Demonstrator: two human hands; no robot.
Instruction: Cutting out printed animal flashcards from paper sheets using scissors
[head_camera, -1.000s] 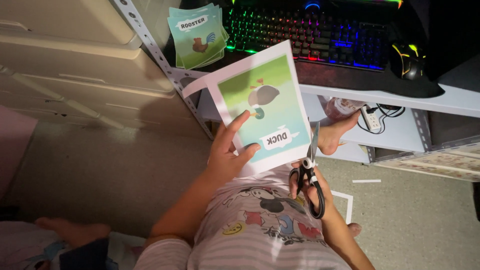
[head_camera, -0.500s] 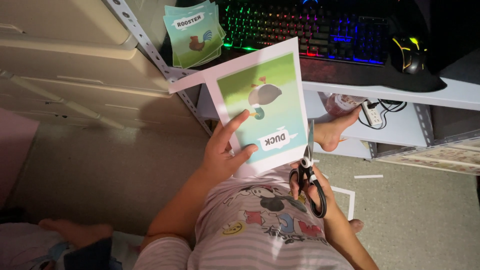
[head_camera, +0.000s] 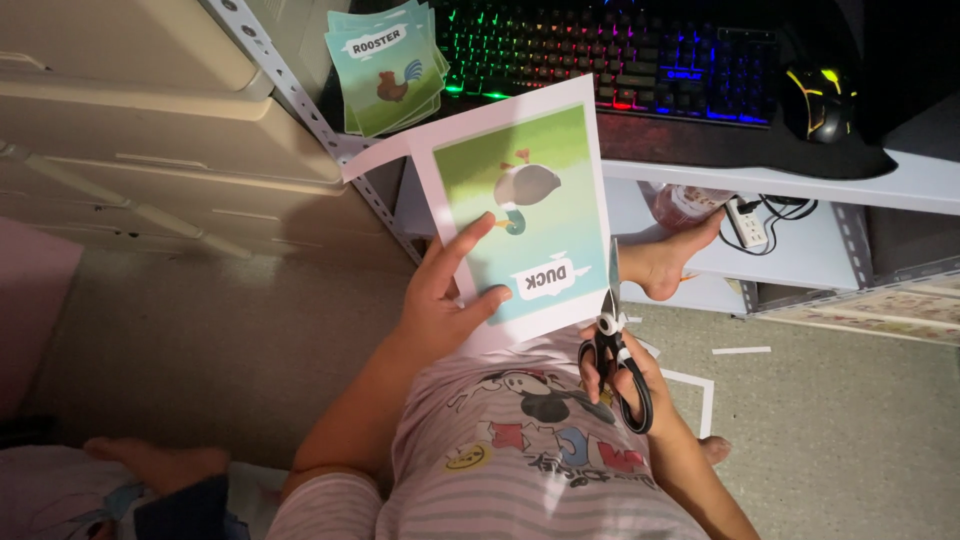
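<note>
Seen from above, a seated person holds a printed picture card sheet (head_camera: 520, 215) up in the middle of the frame. It shows a cartoon duck on a green and blue ground, with a white margin all round. The left hand (head_camera: 440, 300) pinches the sheet's lower left edge, thumb lying across the front, fingers behind. The right hand (head_camera: 625, 385), just right of centre and lower, is closed through the black loops of a pair of scissors (head_camera: 612, 345); the blades point up along the sheet's right margin, close together, the paper's edge between them as far as I can tell.

In the upper middle, a stack of finished cards (head_camera: 385, 65) (the top one shows a rooster) rests on the counter (head_camera: 760, 180) beside a rainbow-lit keyboard (head_camera: 620, 55) and a black mouse (head_camera: 822, 100). Thin white paper strips (head_camera: 700, 385) lie on the floor (head_camera: 200, 330) at the lower right, and a bare foot (head_camera: 665, 265) rests just beyond the blades.

The risks, as I judge them: the sheet is held by one corner only, so it may flop or twist and let the cut wander into the coloured picture. The light is dim, which makes the border hard to follow. The left fingers behind the paper are out of sight, and could drift toward the blades.
</note>
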